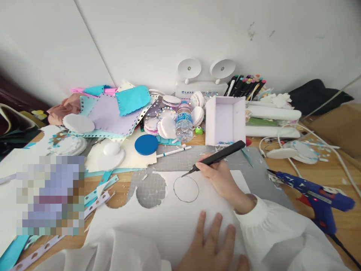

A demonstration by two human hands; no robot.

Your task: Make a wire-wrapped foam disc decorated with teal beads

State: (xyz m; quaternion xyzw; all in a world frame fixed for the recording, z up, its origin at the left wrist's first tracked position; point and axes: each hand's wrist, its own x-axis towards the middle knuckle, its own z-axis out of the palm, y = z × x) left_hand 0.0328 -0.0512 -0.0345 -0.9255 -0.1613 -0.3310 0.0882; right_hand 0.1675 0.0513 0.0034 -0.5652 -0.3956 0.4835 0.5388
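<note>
My right hand (221,177) is closed around a black pen-like cutting tool (222,153), whose thin tip touches the top edge of a circle outline (186,189) on a white foam sheet (135,226). Below the circle, my left hand (213,244) lies flat on the sheet with its fingers spread, holding nothing. Left of the outline, the sheet has a round hole (151,191) and a curved notch at its edge. Under the sheet lies a grey cutting mat (259,180).
Beyond the sheet stand a water bottle (184,124), a blue disc (146,145), white discs and a lilac box (225,120). A blue glue gun (318,195) with its cable lies at the right. Paper strips (96,205) cover the left side.
</note>
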